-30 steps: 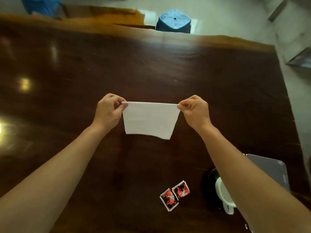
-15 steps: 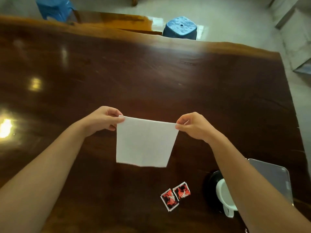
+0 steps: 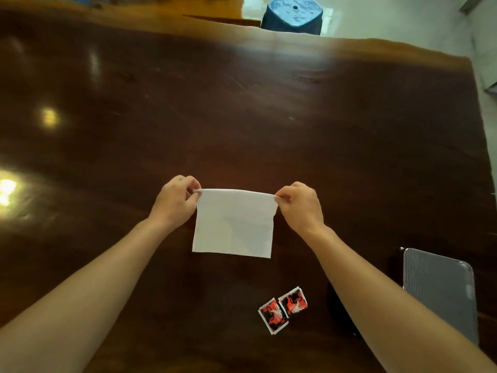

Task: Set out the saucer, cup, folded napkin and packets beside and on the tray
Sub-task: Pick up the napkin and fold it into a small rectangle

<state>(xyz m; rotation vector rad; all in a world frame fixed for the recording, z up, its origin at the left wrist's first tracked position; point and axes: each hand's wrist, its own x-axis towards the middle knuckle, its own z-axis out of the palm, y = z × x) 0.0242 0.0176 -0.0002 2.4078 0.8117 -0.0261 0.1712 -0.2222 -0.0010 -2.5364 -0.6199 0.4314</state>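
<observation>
Table (image 3: 242, 109): dark polished wood filling most of the view, with lamp glare on its left side; its far edge runs along the top and its right edge slants down the right side.
Open room: wide bare wood lies beyond and to the left of the hands.
Stool (image 3: 293, 14): blue, on the pale floor just past the far edge.
Tray (image 3: 441, 289): grey, ribbed, flat on the near right of the table, partly behind the right forearm.
Napkin (image 3: 234, 224): white, held up by its two top corners so the top edge is taut between the hands, the rest hanging toward the person.
Left hand (image 3: 174, 203): fingers curled, thumb and fingertips pinching the top left corner.
Right hand (image 3: 301, 205): likewise pinching the top right corner.
Packets (image 3: 283, 309): two red and black squares touching side by side, flat on the wood between napkin and tray, nearer the person.
</observation>
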